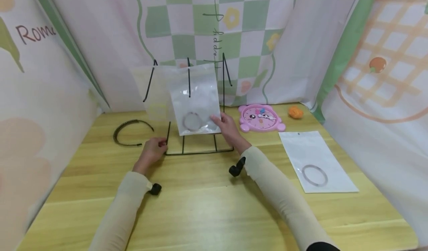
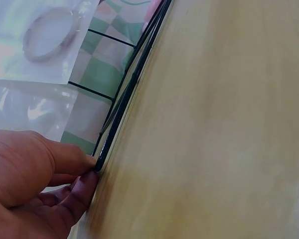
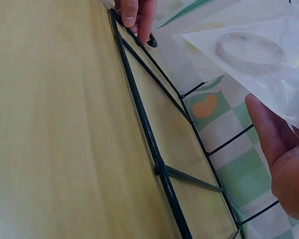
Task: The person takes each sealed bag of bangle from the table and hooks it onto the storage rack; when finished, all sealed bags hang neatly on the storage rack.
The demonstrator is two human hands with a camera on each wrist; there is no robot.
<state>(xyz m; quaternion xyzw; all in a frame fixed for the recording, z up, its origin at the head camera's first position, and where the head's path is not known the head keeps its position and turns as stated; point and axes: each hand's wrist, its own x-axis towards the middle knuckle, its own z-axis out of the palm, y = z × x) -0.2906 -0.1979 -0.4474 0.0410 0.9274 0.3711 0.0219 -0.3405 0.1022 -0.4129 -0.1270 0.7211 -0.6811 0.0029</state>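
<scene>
A black wire display rack point(image 1: 200, 153) with upward hooks stands on the table. On its middle hook hangs a white plastic bag point(image 1: 200, 104) holding a pale ring that looks like a bangle point(image 1: 192, 121). My right hand point(image 1: 230, 130) pinches this bag's lower right corner, thumb in front and fingers behind. A second, see-through bag point(image 1: 153, 91) hangs at the left hook, partly overlapped by the first. At the rack's front left corner, my left hand point(image 1: 152, 150) pinches the wire between thumb and fingers, as the left wrist view shows closely point(image 2: 45, 184).
A dark coiled headband point(image 1: 128, 134) lies left of the rack. To the right are a pink bear-shaped clock point(image 1: 262, 118), a small orange object point(image 1: 295, 112) and another white bag point(image 1: 307, 147) with a ring inside, lying flat. Patterned curtains surround the wooden table point(image 1: 200, 214).
</scene>
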